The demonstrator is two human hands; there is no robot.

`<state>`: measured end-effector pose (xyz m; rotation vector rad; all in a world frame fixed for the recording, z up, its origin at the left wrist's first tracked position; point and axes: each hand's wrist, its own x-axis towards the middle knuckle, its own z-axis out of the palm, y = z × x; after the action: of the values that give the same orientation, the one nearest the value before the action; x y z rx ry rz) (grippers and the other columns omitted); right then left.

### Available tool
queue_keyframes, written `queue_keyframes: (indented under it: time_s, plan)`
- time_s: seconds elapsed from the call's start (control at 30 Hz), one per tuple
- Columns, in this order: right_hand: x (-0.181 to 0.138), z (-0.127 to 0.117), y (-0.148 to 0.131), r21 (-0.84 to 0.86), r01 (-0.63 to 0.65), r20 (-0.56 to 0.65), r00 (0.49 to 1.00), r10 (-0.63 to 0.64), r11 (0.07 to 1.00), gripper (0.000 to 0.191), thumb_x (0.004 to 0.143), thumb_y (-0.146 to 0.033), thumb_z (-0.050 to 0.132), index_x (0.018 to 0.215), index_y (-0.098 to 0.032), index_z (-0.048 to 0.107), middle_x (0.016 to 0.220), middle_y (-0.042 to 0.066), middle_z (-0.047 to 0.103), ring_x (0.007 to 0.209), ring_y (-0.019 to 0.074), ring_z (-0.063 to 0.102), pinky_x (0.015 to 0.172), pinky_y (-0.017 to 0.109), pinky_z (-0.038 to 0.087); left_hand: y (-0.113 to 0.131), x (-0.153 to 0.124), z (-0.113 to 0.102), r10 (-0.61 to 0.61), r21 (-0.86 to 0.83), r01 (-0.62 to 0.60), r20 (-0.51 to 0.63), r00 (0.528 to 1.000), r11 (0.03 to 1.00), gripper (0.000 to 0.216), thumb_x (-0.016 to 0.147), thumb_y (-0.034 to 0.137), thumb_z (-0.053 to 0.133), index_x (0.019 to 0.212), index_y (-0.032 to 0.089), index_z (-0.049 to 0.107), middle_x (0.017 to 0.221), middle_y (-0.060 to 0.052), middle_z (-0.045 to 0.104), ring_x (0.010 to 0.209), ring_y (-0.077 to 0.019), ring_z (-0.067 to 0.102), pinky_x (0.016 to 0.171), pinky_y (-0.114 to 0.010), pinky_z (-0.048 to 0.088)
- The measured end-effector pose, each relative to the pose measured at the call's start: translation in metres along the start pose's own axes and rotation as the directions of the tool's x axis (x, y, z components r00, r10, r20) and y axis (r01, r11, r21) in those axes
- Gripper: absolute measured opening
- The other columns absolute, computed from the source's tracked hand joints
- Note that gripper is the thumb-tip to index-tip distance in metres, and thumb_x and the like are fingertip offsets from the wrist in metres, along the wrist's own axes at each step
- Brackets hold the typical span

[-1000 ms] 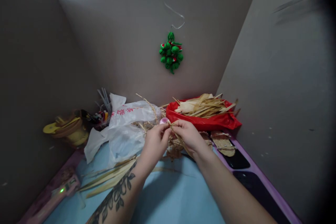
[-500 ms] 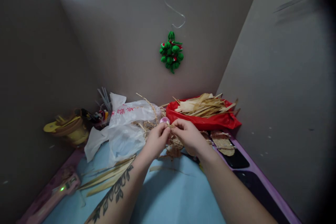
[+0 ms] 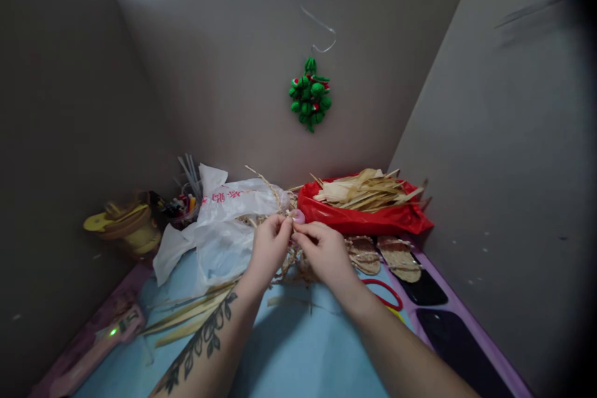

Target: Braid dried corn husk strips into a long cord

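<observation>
Over the middle of the blue table cover (image 3: pixel 298 348), my left hand (image 3: pixel 271 245) and my right hand (image 3: pixel 324 252) meet fingertip to fingertip. Both pinch a thin, straw-coloured strand of twisted plant fibre (image 3: pixel 293 229). More of the braided fibre (image 3: pixel 298 267) hangs in a tangle below and behind my fingers, partly hidden. Just past my fingertips shows a small round pink-purple thing (image 3: pixel 298 216), whose kind I cannot make out. Two small woven straw soles (image 3: pixel 364 255) lie to the right of my right hand.
Dry husk strips fill a red plastic bag (image 3: pixel 321 214) at the back right. A white plastic bag (image 3: pixel 219 224) lies left. Loose husk strips (image 3: pixel 191 317) rest near my left forearm. Red-handled scissors (image 3: pixel 389 292), a dark phone (image 3: pixel 424 289) and a pink glue gun (image 3: pixel 116 329) lie around.
Both hands have shifted a little left and my right hand has turned, uncovering the red scissor handle and more of the woven soles. The view has swung slightly.
</observation>
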<state>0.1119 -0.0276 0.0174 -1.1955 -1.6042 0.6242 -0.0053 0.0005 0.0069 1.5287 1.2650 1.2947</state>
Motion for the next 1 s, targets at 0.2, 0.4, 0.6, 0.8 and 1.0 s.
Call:
queue_keyframes:
  time_s: [0.2, 0.4, 0.6, 0.8, 1.0]
  plan:
    - [-0.010, 0.001, -0.012, -0.518, 0.197, 0.106, 0.980, -0.166, 0.832, 0.040, 0.079, -0.021, 0.053, 0.118, -0.018, 0.060, 0.098, 0.015, 0.060, 0.094, 0.0276, 0.051, 0.081, 0.040, 0.042, -0.005, 0.008, -0.006, -0.117, -0.312, 0.132, 0.066, 0.991, 0.941, 0.026, 0.072, 0.038, 0.058, 0.064, 0.014, 0.052, 0.053, 0.004, 0.050, 0.049, -0.0080, 0.046, 0.049, -0.019, 0.035]
    - [0.006, -0.018, 0.000, -0.317, 0.152, -0.055, 0.982, -0.178, 0.936, 0.020, 0.080, -0.025, 0.054, 0.094, -0.019, 0.067, 0.087, 0.008, 0.062, 0.087, 0.0212, 0.054, 0.080, 0.034, 0.043, 0.004, 0.004, -0.001, -0.109, -0.285, 0.126, 0.077, 0.991, 0.950, 0.021, 0.077, 0.035, 0.053, 0.070, 0.015, 0.052, 0.059, 0.003, 0.054, 0.052, -0.0091, 0.049, 0.052, -0.020, 0.040]
    - [0.012, -0.023, 0.006, -0.050, 0.001, 0.038, 0.999, 0.001, 0.999, 0.014, 0.074, -0.023, 0.059, 0.085, -0.019, 0.066, 0.084, 0.004, 0.067, 0.079, 0.0176, 0.059, 0.073, 0.029, 0.045, 0.008, -0.003, 0.005, 0.022, -0.120, -0.004, 0.142, 0.990, 0.993, 0.022, 0.080, 0.032, 0.049, 0.067, 0.015, 0.051, 0.058, 0.003, 0.052, 0.055, -0.0095, 0.048, 0.053, -0.019, 0.037]
    - [0.012, -0.023, 0.018, -0.026, -0.025, 0.059, 0.998, 0.027, 0.999, 0.012, 0.076, -0.020, 0.051, 0.070, -0.018, 0.062, 0.068, 0.002, 0.063, 0.066, 0.0150, 0.056, 0.063, 0.025, 0.042, 0.006, -0.007, 0.001, 0.140, 0.186, -0.172, 0.170, 0.975, 0.967, 0.024, 0.084, 0.031, 0.043, 0.071, 0.016, 0.056, 0.063, 0.001, 0.056, 0.059, -0.0112, 0.049, 0.058, -0.021, 0.037]
    - [0.018, -0.027, 0.023, 0.028, -0.062, 0.152, 0.987, 0.057, 0.998, 0.010, 0.075, -0.021, 0.050, 0.067, -0.018, 0.055, 0.065, -0.001, 0.057, 0.063, 0.0132, 0.052, 0.058, 0.022, 0.039, 0.016, -0.001, -0.009, 0.069, 0.133, -0.115, 0.310, 0.948, 0.984, 0.016, 0.081, 0.025, 0.047, 0.082, 0.015, 0.060, 0.068, 0.001, 0.057, 0.060, -0.0103, 0.048, 0.056, -0.019, 0.037]
